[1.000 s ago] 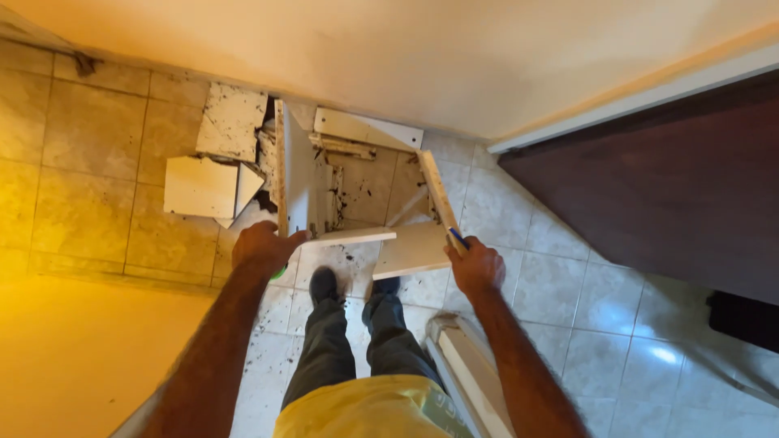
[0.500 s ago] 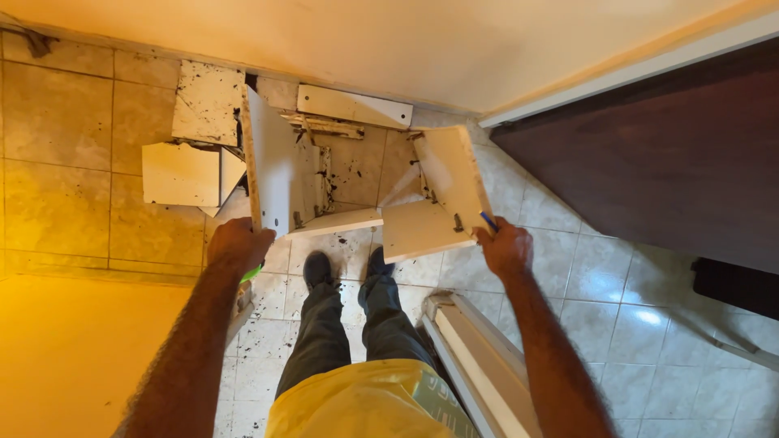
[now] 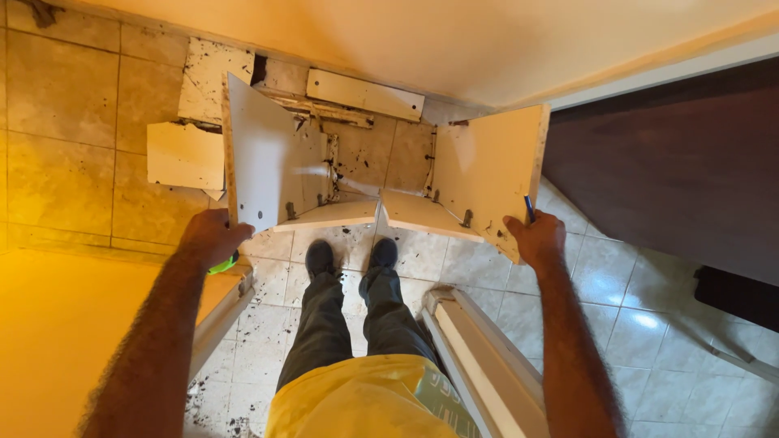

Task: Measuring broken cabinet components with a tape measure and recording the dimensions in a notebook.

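Observation:
I stand on a tiled floor looking down at a broken white cabinet frame. My left hand [image 3: 209, 237] grips the lower edge of its left white side panel [image 3: 260, 158], with a bright green object [image 3: 221, 264] showing under the palm. My right hand [image 3: 533, 238] holds the lower corner of the right beige side panel [image 3: 491, 166], and a blue pen [image 3: 528, 208] sticks up from the fingers. Two short bottom boards [image 3: 381, 212] hang between the panels, meeting at an angle above my black shoes [image 3: 350, 255].
Loose white board pieces [image 3: 185, 154] lie against the tiled wall at the left, and a white strip [image 3: 365, 94] lies at the back. A long white panel [image 3: 485, 361] leans by my right leg. A dark brown door [image 3: 673, 162] fills the right side. Debris speckles the floor tiles [image 3: 243, 357].
Both hands have spread the two side panels further apart and lifted them nearer the camera. The bottom boards between them have split into an angle.

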